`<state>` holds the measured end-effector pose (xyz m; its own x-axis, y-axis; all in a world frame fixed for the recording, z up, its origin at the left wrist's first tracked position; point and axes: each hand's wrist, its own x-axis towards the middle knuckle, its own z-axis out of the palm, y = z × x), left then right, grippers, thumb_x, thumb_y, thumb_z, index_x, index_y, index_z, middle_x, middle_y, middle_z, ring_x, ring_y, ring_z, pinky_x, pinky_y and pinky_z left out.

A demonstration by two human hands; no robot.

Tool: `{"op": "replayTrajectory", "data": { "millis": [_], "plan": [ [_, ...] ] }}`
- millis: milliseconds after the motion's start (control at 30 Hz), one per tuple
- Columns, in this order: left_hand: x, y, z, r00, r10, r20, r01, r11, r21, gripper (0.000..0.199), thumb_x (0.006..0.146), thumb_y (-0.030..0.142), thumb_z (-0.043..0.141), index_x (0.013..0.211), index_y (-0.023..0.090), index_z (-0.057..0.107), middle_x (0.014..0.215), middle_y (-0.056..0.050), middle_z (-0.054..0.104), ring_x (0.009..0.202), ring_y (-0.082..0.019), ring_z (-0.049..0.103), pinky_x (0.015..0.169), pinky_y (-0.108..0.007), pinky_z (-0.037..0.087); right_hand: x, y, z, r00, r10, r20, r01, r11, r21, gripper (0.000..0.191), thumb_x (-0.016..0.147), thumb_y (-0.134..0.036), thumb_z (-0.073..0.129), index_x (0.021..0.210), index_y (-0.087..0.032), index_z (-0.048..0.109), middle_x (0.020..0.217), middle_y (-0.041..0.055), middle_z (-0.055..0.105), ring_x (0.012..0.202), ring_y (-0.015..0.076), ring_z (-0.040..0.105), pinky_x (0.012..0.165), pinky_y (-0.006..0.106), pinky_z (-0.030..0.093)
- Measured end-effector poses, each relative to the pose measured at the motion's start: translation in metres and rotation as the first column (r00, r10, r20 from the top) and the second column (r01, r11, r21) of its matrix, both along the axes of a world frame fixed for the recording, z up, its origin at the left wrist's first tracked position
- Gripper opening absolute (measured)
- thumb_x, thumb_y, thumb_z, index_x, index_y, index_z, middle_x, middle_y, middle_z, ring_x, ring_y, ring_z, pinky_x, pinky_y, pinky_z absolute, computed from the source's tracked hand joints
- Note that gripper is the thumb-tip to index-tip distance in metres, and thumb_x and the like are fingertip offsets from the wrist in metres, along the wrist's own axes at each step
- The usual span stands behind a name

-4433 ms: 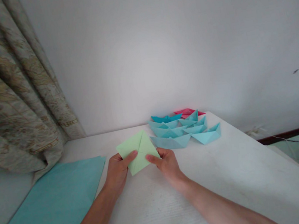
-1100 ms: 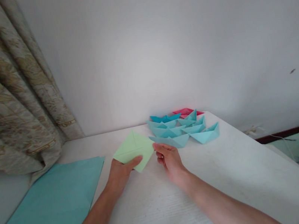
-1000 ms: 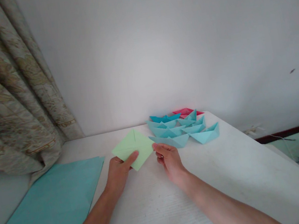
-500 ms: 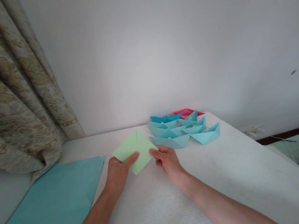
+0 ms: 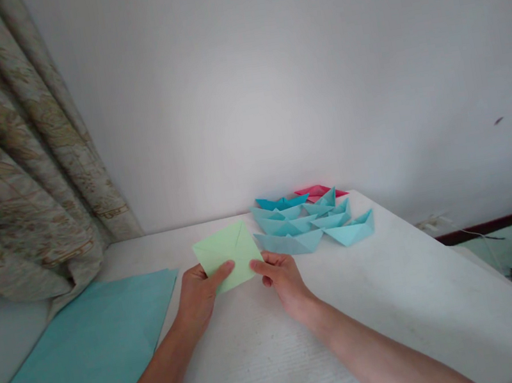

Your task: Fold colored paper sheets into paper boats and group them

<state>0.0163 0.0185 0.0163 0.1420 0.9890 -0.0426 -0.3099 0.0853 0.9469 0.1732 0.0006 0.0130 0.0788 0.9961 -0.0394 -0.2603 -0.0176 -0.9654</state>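
As I watch through the head camera, the pale green paper square (image 5: 227,251) sits corner-up between the left hand (image 5: 199,299) and the right hand (image 5: 286,282), with faint diagonal creases across its face. Both hands have it in a narrow pinch. The left thumb (image 5: 222,270) lies across the lower left of the sheet, and the right thumb (image 5: 258,269) reaches onto its lower right edge. The other fingers curl underneath, so I cannot see how they meet the paper.

For handling this well, I'd favor flat thumb pads and light, even pressure from both sides, so the square doesn't buckle and its edges stay lined up before any crease is pressed.

The square's right corner is just beside the nearest of the light blue paper boats (image 5: 288,243), part of a cluster with one red paper boat (image 5: 319,192) behind it. A large teal paper sheet (image 5: 77,368) lies on the surface (image 5: 349,287) to the left of the left hand.
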Motion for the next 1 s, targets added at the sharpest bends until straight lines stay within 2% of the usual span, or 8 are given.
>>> {"op": "replayTrajectory", "data": {
  "millis": [133,333,467,600,733,867,933,1000],
  "plan": [
    [-0.001,-0.002,0.002,0.995,-0.043,-0.090,0.042,0.999,-0.017,0.036,0.062,0.036,0.078,0.088,0.011,0.074,0.089,-0.012,0.075,0.075,-0.026,0.069,0.072,-0.036,0.053,-0.001,-0.001,0.001,1.000,0.026,-0.010,-0.025,1.000,0.007,0.017,0.060,-0.031,0.073,0.058,-0.016,0.067,0.051,-0.0020,0.050,0.047,0.0088,0.031,0.046,0.024,0.021],
    [0.002,-0.005,0.005,0.975,-0.091,-0.200,0.087,0.996,-0.031,0.030,0.062,0.034,0.077,0.082,0.012,0.075,0.082,-0.010,0.075,0.065,-0.023,0.068,0.060,-0.030,0.052,-0.004,-0.006,0.005,0.977,0.119,-0.175,-0.126,0.992,-0.028,0.024,0.056,-0.033,0.079,0.074,-0.019,0.073,0.069,0.0048,0.067,0.061,0.0188,0.057,0.062,0.032,0.044],
    [0.001,-0.005,0.005,0.963,-0.105,-0.249,0.102,0.994,-0.026,0.030,0.060,0.036,0.078,0.078,0.012,0.076,0.076,-0.010,0.075,0.062,-0.023,0.068,0.056,-0.029,0.050,-0.004,-0.006,0.003,0.985,0.102,-0.139,-0.108,0.994,-0.033,0.027,0.053,-0.036,0.081,0.072,-0.018,0.073,0.071,0.0060,0.069,0.062,0.0203,0.059,0.063,0.034,0.047],
    [0.001,-0.005,0.006,0.960,-0.121,-0.252,0.121,0.993,-0.017,0.030,0.061,0.036,0.077,0.079,0.012,0.075,0.076,-0.010,0.075,0.064,-0.024,0.068,0.059,-0.030,0.050,-0.005,-0.005,0.002,0.988,0.097,-0.123,-0.101,0.995,-0.021,0.027,0.054,-0.036,0.081,0.073,-0.018,0.073,0.071,0.0056,0.069,0.062,0.0196,0.060,0.062,0.032,0.047],
    [0.003,-0.003,0.005,0.967,-0.087,-0.239,0.093,0.996,0.014,0.031,0.065,0.037,0.074,0.086,0.013,0.073,0.079,-0.008,0.074,0.069,-0.022,0.067,0.064,-0.030,0.051,-0.005,-0.003,0.000,0.995,0.036,-0.093,-0.034,0.999,0.020,0.027,0.058,-0.036,0.078,0.079,-0.018,0.073,0.078,0.0057,0.070,0.067,0.0208,0.061,0.064,0.033,0.048],
    [0.001,0.004,-0.001,0.942,0.140,-0.305,-0.106,0.987,0.123,0.036,0.064,0.036,0.076,0.092,0.014,0.070,0.082,-0.006,0.072,0.073,-0.019,0.065,0.061,-0.024,0.049,-0.001,0.001,-0.006,0.994,-0.110,0.006,0.108,0.984,0.140,0.025,0.067,-0.034,0.072,0.087,-0.019,0.072,0.086,0.0057,0.069,0.076,0.0211,0.060,0.071,0.034,0.047],
    [0.000,0.007,-0.003,0.932,0.198,-0.302,-0.190,0.980,0.059,0.038,0.064,0.039,0.076,0.090,0.013,0.068,0.081,-0.008,0.071,0.072,-0.018,0.065,0.058,-0.023,0.049,0.001,0.002,-0.007,0.973,-0.208,0.103,0.181,0.957,0.228,0.022,0.069,-0.033,0.071,0.086,-0.020,0.072,0.087,0.0053,0.067,0.077,0.0204,0.058,0.071,0.033,0.046],
    [0.000,0.006,-0.001,0.979,0.096,-0.182,-0.115,0.988,-0.098,0.040,0.071,0.047,0.069,0.090,0.011,0.068,0.084,-0.012,0.071,0.073,-0.019,0.066,0.057,-0.025,0.052,0.002,0.002,-0.007,0.937,-0.281,0.209,0.207,0.926,0.314,0.016,0.071,-0.031,0.069,0.082,-0.020,0.072,0.086,0.0050,0.062,0.078,0.0192,0.056,0.070,0.031,0.045]
  ]
}}
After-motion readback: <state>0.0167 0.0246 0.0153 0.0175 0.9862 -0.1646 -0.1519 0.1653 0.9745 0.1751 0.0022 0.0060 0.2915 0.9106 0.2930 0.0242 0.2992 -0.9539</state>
